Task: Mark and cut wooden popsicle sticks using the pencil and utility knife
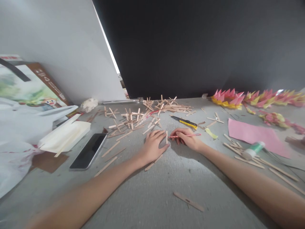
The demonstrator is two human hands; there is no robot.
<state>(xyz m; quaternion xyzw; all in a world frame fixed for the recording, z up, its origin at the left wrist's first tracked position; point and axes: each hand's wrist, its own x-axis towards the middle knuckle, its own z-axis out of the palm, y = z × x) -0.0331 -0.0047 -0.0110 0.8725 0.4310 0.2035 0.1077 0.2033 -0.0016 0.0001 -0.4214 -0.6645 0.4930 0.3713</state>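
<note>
The right hand (187,139) is gripping a slim pink pencil (192,135), its fingers (180,135) curled tight round the shaft. The pencil is lying crosswise, left to right, and its tip is pointing left and meeting a short pale wooden craft stick (166,136). That stick is lying flat on the grey tabletop (166,184) between the two hands, its long axis running away from the person, square to the pencil. The left hand (154,143) is resting palm down, its fingers (158,135) stretched flat and holding nothing, with the fingertips just beside the stick; whether they are touching it I cannot tell. A yellow-and-black utility knife (184,121) and a heap of crossed wooden sticks (147,116) are lying just beyond the hands. Toward the person, one loose flat stick (188,201) is lying well apart.
</note>
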